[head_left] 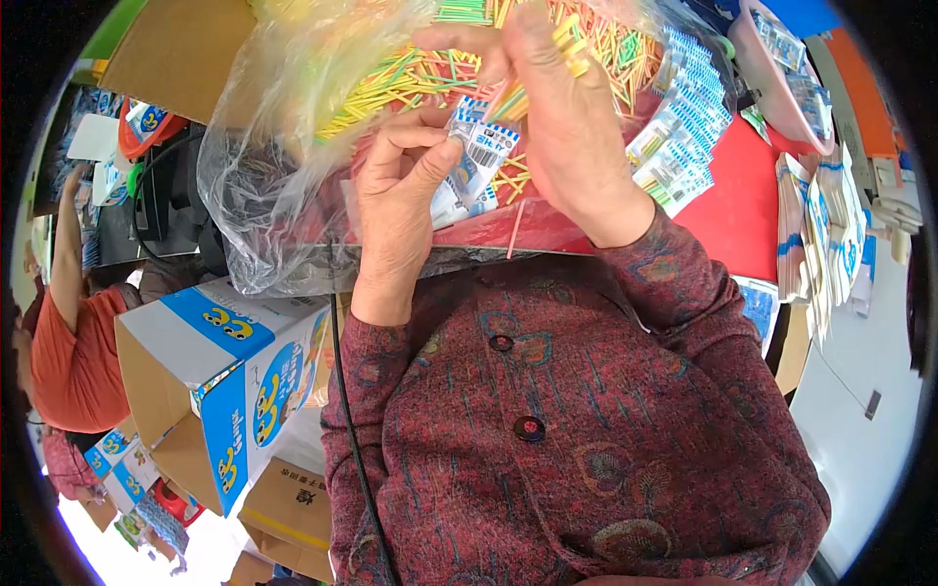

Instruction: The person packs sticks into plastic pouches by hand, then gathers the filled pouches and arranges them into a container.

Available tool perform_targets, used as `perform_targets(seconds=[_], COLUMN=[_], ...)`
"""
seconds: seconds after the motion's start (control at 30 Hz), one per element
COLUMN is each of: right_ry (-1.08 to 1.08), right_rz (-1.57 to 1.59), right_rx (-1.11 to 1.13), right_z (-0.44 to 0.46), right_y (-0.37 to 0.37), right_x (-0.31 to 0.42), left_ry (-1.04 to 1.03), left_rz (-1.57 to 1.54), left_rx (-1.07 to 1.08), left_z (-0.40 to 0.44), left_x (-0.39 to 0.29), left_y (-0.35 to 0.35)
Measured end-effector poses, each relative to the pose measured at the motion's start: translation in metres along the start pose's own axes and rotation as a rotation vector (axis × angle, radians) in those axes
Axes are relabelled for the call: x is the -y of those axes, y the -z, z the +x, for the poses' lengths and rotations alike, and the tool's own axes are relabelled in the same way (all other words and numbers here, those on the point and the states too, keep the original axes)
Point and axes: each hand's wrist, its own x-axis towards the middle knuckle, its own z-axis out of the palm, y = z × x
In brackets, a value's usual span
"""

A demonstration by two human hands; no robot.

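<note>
My left hand [405, 181] pinches a small blue-and-white printed packet [479, 146] near its edge. Just above and to the right, my right hand [567, 117] has its fingers wrapped round a few thin coloured sticks [510, 102], their ends at the packet's top. A big heap of yellow, green, pink and orange sticks [401, 83] lies behind the hands on clear plastic. Below my left hand's packet, more packets [454, 207] are partly hidden. To the right, filled packets [679, 122] lie overlapped in a long row on the red table [747, 210].
A clear plastic bag [269, 176] spreads at the left. Stacks of flat packets [826, 230] hang at the right edge, below a pink basin [796, 83]. An open blue-and-white carton [230, 381] stands lower left. Beyond it is a person in orange [78, 361]. A black cable [344, 391] hangs down.
</note>
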Motion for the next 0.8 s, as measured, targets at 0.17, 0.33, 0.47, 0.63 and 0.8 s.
perform_targets(seconds=[0.17,0.33,0.47,0.63,0.8], right_ry=[0.057,-0.017,-0.142,-0.118,0.178], right_rz=[0.145,0.392,0.507,0.51,-0.045], right_rx=[0.034,-0.012,-0.067,-0.102,-0.088], right_z=[0.0,0.005,0.012,0.014,0.006], right_y=[-0.005,-0.007,-0.005,-0.006,-0.009], right_x=[-0.02,-0.028,-0.028,-0.035,-0.043], left_ry=[-0.041,-0.097,-0.085,-0.023,-0.046], left_rz=[0.008,0.066,0.068,0.007,0.02], left_rx=[0.014,0.034,0.017,-0.028,-0.052], left_z=[0.0,0.001,0.002,0.001,0.002], left_x=[0.0,0.005,0.008,0.006,0.009], left_y=[-0.002,0.003,0.005,0.002,0.0])
